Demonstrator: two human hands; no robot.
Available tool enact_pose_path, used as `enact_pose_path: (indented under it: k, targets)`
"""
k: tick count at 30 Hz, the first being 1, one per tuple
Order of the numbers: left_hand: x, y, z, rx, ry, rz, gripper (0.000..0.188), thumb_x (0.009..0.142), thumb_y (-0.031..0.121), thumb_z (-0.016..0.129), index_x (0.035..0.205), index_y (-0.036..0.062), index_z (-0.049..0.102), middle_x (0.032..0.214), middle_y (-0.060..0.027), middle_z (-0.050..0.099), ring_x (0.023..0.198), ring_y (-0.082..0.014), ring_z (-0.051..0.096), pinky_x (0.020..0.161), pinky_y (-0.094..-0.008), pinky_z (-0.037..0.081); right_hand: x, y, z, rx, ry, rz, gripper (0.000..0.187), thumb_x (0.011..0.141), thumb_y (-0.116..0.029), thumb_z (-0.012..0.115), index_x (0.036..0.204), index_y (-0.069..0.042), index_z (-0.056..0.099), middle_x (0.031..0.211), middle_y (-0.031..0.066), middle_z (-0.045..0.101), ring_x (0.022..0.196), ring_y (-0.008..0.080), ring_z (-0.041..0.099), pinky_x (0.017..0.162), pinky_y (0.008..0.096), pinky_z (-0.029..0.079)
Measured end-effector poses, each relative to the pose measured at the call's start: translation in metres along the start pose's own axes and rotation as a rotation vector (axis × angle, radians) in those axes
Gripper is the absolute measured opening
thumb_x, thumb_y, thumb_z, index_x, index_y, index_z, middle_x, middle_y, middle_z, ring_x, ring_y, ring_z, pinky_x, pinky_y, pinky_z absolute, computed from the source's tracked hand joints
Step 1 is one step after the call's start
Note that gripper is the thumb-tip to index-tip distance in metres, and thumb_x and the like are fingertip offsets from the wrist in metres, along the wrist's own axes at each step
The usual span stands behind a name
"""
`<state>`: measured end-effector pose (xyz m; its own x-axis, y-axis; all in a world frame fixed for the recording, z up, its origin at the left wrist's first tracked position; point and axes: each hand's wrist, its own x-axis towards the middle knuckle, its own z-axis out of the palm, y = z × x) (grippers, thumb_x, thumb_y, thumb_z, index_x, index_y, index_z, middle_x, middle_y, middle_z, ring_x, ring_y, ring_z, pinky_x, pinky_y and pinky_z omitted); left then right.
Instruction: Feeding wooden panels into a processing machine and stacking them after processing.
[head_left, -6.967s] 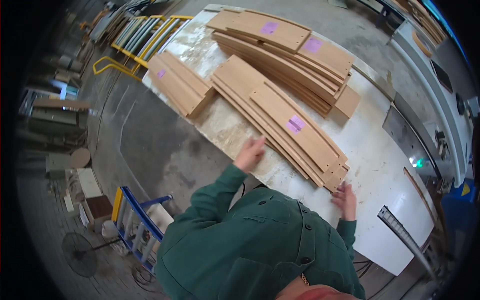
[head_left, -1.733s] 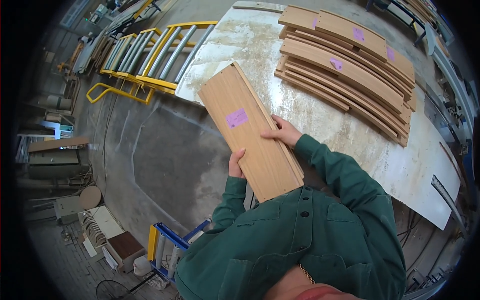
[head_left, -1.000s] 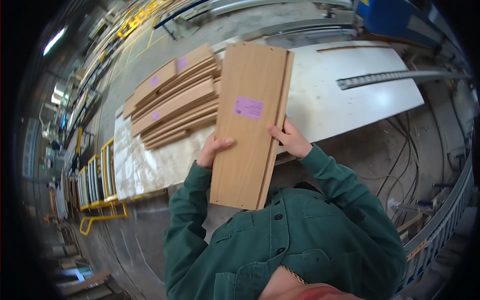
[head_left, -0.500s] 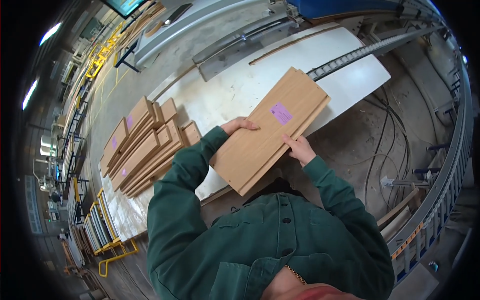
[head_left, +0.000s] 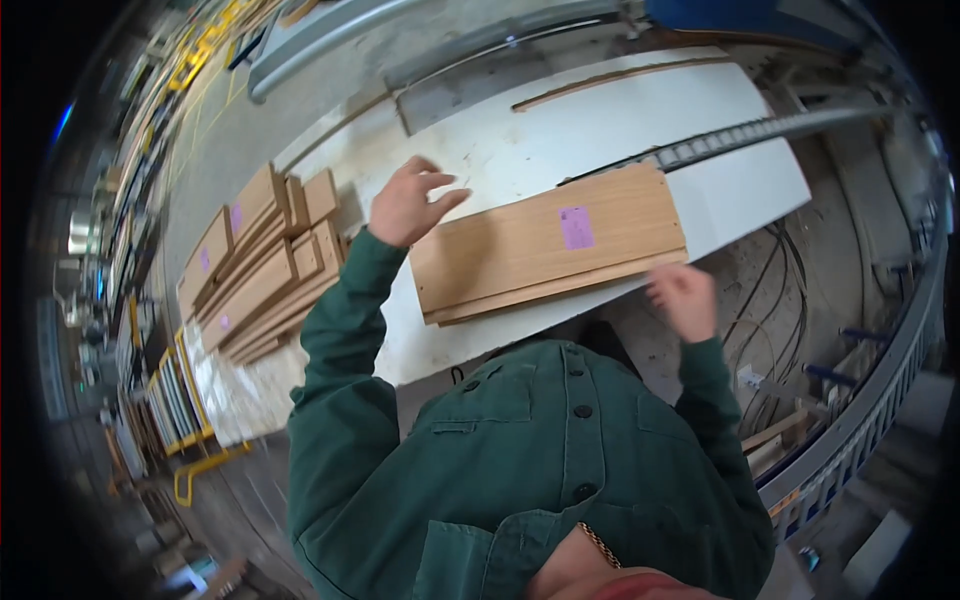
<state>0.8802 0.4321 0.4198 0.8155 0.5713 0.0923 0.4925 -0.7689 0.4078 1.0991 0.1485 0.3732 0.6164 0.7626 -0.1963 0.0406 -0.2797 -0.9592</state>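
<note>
A stack of wooden boards (head_left: 520, 245), with a purple label (head_left: 577, 228) on its top board, lies lengthwise on the white tabletop in front of me. My left hand (head_left: 408, 205) hovers by the stack's left end, open, thumb and fingers apart and nothing between them. Just off the stack's lower right corner is my right hand (head_left: 686, 300), blurred by motion. Its fingers are loosely curled, and I see nothing in them.
More wooden boards (head_left: 262, 285), some with purple labels, are piled at the table's left. A thin wooden strip (head_left: 615, 82) lies along the far side of the white table (head_left: 450, 360). A metal roller track (head_left: 735, 142) reaches over the right end. Black cables (head_left: 785, 290) hang beyond.
The boards, held tilted in both hands before, now lie on the table, turned more level across my view. Both hands have let go, the left moving up and left, the right moving right.
</note>
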Motion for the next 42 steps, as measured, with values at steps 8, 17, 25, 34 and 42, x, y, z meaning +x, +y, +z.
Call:
enact_pose_path:
  k: [8,17,25,34,42]
  targets:
    - [-0.128,-0.006,0.082,-0.122,0.347,-0.682,0.036,0.073,0.026,0.062,0.098,-0.0005,0.056,0.071,-0.0081,0.055,0.053,-0.013,0.052,0.052,-0.024,0.042,0.08,0.051,-0.055,-0.652,-0.132,-0.18,0.039,0.08,-0.023,0.056,0.11,0.001,0.05,0.083,0.0076,0.05,0.065,0.0119,0.047,0.057,0.024,0.04]
    - [-0.118,0.012,0.083,-0.676,0.455,-1.159,0.034,0.076,0.029,0.057,0.081,-0.0052,0.059,0.065,-0.0039,0.057,0.06,-0.0092,0.049,0.055,-0.0237,0.041,0.1,0.037,-0.061,-0.545,-0.255,-0.178,0.035,0.08,-0.017,0.054,0.112,-0.003,0.049,0.085,0.0053,0.044,0.062,0.0087,0.044,0.051,0.0229,0.039]
    - [-0.05,-0.015,0.052,-0.872,0.362,-1.074,0.033,0.079,0.029,0.056,0.087,-0.0031,0.055,0.07,-0.0033,0.054,0.06,-0.0093,0.05,0.05,-0.0227,0.042,0.19,-0.016,-0.063,-0.113,-0.314,-0.138,0.029,0.079,-0.01,0.052,0.105,0.003,0.052,0.094,0.0053,0.056,0.087,0.0133,0.05,0.08,0.0253,0.038]
    - [0.132,-0.155,0.126,-0.647,0.728,-0.75,0.041,0.075,0.035,0.058,0.075,-0.0064,0.056,0.063,-0.0116,0.056,0.059,-0.0156,0.052,0.054,-0.0302,0.042,0.382,0.017,-0.019,-0.032,-0.012,0.056,0.023,0.076,-0.009,0.054,0.097,-0.002,0.058,0.082,0.0042,0.058,0.07,0.0116,0.053,0.056,0.0228,0.045]
    - [0.217,-0.134,0.137,-0.084,0.599,-0.792,0.042,0.075,0.035,0.051,0.086,-0.0048,0.058,0.085,-0.0232,0.056,0.086,-0.0354,0.051,0.079,-0.0394,0.039,0.409,0.011,-0.003,-0.272,0.378,-0.148,0.021,0.074,-0.014,0.057,0.089,0.001,0.061,0.093,0.009,0.061,0.078,0.0169,0.057,0.076,0.0264,0.042]
